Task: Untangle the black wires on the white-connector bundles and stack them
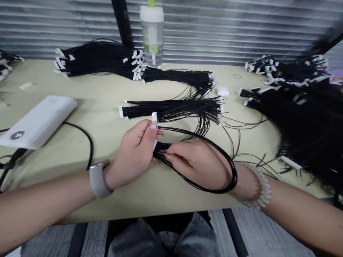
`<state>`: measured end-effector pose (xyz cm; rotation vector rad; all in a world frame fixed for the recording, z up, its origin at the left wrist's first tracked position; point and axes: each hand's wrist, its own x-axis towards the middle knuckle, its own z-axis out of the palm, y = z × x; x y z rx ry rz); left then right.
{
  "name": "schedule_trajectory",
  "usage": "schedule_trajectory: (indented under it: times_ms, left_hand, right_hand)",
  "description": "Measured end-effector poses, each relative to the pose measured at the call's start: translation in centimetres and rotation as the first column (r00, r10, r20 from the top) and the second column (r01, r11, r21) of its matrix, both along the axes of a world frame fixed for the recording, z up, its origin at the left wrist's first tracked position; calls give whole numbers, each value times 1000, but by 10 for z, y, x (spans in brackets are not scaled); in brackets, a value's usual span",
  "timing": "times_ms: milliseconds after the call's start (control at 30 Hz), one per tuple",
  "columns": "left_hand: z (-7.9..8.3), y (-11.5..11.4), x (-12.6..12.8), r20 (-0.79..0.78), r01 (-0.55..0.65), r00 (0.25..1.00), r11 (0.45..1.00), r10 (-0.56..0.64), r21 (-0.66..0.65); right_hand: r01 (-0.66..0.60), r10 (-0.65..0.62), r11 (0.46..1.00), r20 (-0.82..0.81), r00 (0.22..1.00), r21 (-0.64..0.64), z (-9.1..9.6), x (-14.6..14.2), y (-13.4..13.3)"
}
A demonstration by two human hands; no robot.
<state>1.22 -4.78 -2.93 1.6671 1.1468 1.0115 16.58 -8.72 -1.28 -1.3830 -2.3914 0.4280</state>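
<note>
My left hand (139, 144) is closed on a white plug-like connector (154, 117), its thumb pressed against it; a second white piece shows just below the fingers. From there a black wire harness (232, 167) loops out to the right, around my right hand. My right hand (200, 162) has thumb and fingertips pinched on the black wires near the connector end. Behind both hands lies a bundle of black wires (171, 109) with white connectors at its ends.
More wire bundles lie at the back (99, 59), and a large heap of black wires (308, 117) covers the right side. A water bottle (152, 39) stands by the blinds. A white power bank (40, 121) with a cable is at left. A small white case (222, 91) sits mid-table.
</note>
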Motion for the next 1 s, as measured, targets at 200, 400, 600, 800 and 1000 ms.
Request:
schedule_trajectory:
  times_ms: [200, 400, 600, 800, 1000]
  left_hand:
    - [1, 0, 0, -15, 13, 1000, 1000, -13, 5]
    - [0, 1, -1, -1, 18, 1000, 999, -18, -34]
    - [1, 2, -2, -25, 5, 1000, 998, -6, -55]
    - [1, 2, -1, 9, 24, 1000, 998, -24, -62]
    - [-1, 3, 0, 11, 27, 1000, 998, -27, -51]
  right_hand:
    - [19, -22, 998, -70, 997, -53, 2, 0, 0]
    - [9, -29, 988, -126, 992, -156, 6, 2, 0]
    - [-37, 15, 988, -146, 989, -149, 3, 1, 2]
    - [1, -6, 998, -69, 998, -69, 0, 0, 0]
    - [-12, -1, 991, 96, 995, 132, -7, 2, -1]
